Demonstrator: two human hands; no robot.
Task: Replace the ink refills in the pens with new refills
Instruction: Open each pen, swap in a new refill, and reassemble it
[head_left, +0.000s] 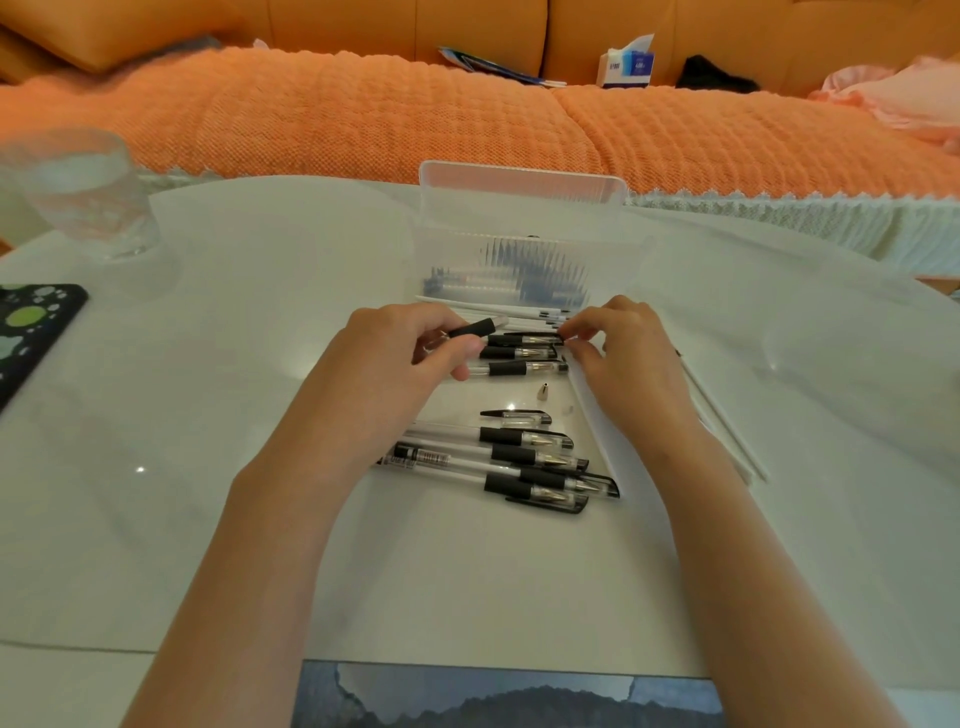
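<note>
Left hand (415, 348) holds a pen (475, 328) by its black grip, above the white tabletop (208, 415). The pen lies left to right, its end pointing at the right hand (618, 353), whose fingertips pinch together; I cannot tell what they hold. More pens (519, 462) lie nearby. An orange sofa (363, 114) sits behind.

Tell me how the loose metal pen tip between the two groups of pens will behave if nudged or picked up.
The metal tip is a small cone, so a nudge would probably roll it in a curve. The table looks glossy, so it may also skid. Being tiny, it likely needs a fingertip pinch.
</note>
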